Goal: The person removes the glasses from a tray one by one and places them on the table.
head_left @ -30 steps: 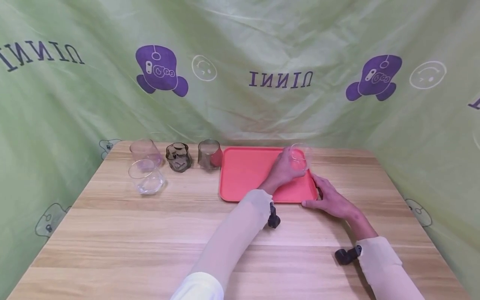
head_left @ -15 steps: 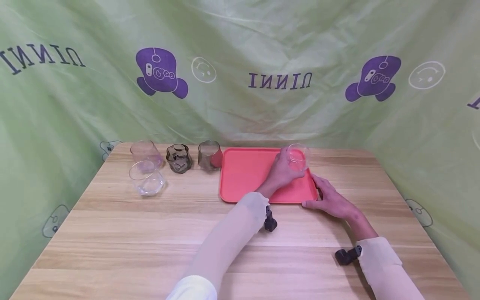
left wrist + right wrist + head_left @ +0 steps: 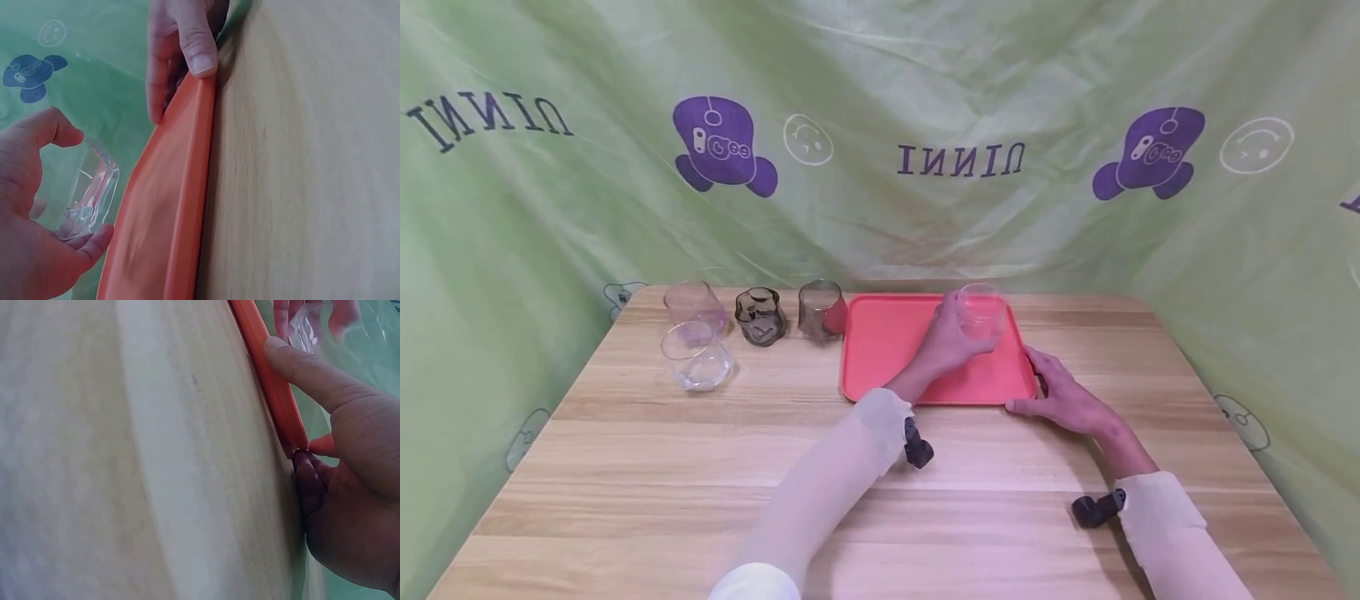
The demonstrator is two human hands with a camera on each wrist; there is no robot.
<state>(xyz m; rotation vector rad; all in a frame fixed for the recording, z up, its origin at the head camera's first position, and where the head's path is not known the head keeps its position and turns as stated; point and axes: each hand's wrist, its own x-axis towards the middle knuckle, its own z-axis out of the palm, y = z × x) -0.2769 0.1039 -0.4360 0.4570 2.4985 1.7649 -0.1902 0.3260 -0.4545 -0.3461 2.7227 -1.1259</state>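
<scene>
My left hand grips a clear drinking glass over the right part of a red tray. In the left wrist view the thumb and fingers wrap round the sides of the glass, which overlaps the green cloth and the tray edge. At the tray's near right corner, my right hand holds the rim. Its thumb lies on the near edge and its fingers reach along the right side, as the right wrist view shows, with the fingertips partly hidden there.
Left of the tray stand a grey tinted glass, a dark wavy glass, a pinkish glass and a clear glass. They share a wooden table with the tray. A green printed cloth hangs behind.
My left hand has shifted left across the tray, carrying the clear glass from near the right edge further inward. The right hand and the tray stay in place.
</scene>
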